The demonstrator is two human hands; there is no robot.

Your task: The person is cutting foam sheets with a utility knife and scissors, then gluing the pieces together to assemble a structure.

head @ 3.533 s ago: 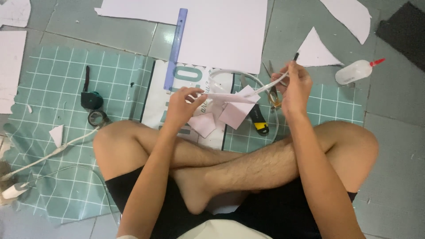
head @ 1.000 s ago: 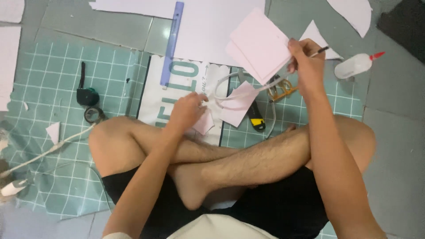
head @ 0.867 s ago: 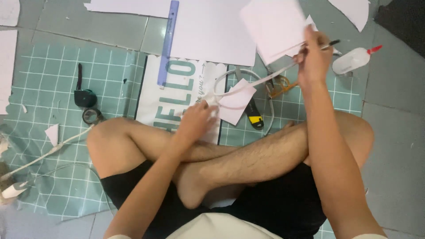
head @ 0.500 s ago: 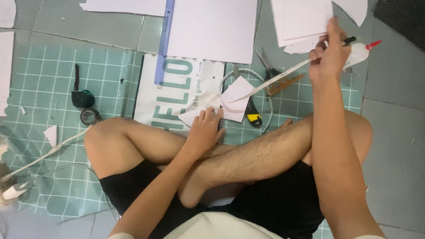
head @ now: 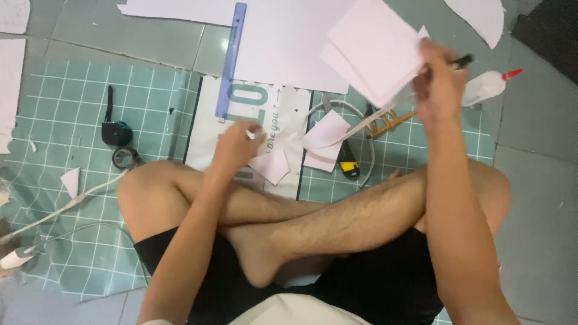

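The person is sitting cross-legged on the floor, and the right hand [head: 442, 81] is raised in front, its grip closing on a stack of pale pink paper sheets [head: 373, 51] together with a black pen [head: 462, 60] whose tip is sticking out past the knuckles. The sheets are fanning up and away from that grip, tilted and blurred. A long white strip [head: 367, 120] is slanting down from just below the same grip towards the folded pink pieces [head: 325, 138] lying on the green grid cutting mat [head: 66, 114]; whether the fingers are pinching the strip too, I cannot tell.

The left hand [head: 238, 147] is resting low by the knee, its grip curling shut around a small white scrap [head: 250, 133], with another pink piece [head: 272, 167] lying just beneath it on a printed white sheet [head: 265, 105].

Just beyond the right grip a white glue bottle with a red tip [head: 486, 87] is lying on the floor. A blue ruler [head: 232, 57] is lying across a large white sheet [head: 283, 42] further out from the left grip, and a yellow and black utility knife [head: 348, 165] is sitting between the two hands.
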